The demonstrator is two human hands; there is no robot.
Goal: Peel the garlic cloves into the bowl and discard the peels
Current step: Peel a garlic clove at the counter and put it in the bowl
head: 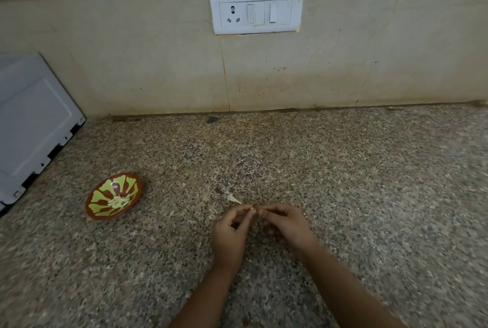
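- Speckled brown granite forms the table (369,195), which fills the lower two thirds of the frame and meets a beige tiled wall (132,63) across the upper part.
- On that wall, at upper centre, you see a white switch plate (256,12) with one socket and two rocker switches.
- At the left edge a pale grey appliance panel (31,127) stands on the table, cut off by the frame.
- Your bowl (100,202), brown with a yellow-green petal pattern, sits on the table at lower left, near the appliance's corner and well apart from your hands.
- Peeled garlic cloves (120,201) lie heaped in the bottom of the bowl.
- Your left hand (229,232) and right hand (286,223) meet at lower centre, with both forearms coming in from the bottom edge.
- Between them you hold a garlic clove (253,207), of which only a small pale tip shows.
- The fingers (245,212) of your left hand are curled, with thumb and forefinger pinching the clove. Those of your right hand curl in and pinch it from the other side.
- A pale peel scrap (234,198) lies on the table just above your fingertips in the frame.
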